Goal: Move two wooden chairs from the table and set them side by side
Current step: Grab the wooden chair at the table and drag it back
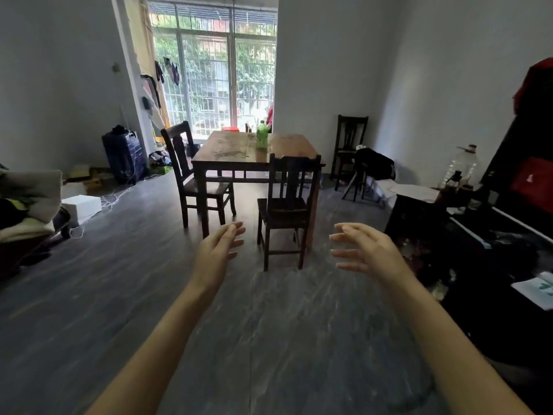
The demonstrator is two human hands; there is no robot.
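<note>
A dark wooden chair (285,205) stands at the near side of the brown wooden counter (239,149), close to its right corner, with its back against the counter edge and its seat facing the person. A second wooden chair (194,178) stands at the left side of the counter, with its seat pushed partly under the top. The left hand (220,250) and the right hand (363,248) reach out in front, one on each side of the near chair, but both are still apart from it. Each grip is wide open with the fingers spread, and neither holds anything. A green bottle (262,134) stands on the counter near its far edge. A third dark chair (350,148) stands by the right wall, well apart from the counter, and a black bag (375,164) lies just beside it. The gray floor (149,280) between the person and the near chair is bare. On the left, a white box (82,206) sits on the floor, and a dark blue suitcase (124,155) stands against the wall. A big window (215,70) glows bright behind the counter. A clear plastic jug (462,166) stands on the right. The dark things along the right edge are cut off and too dim to make out.
</note>
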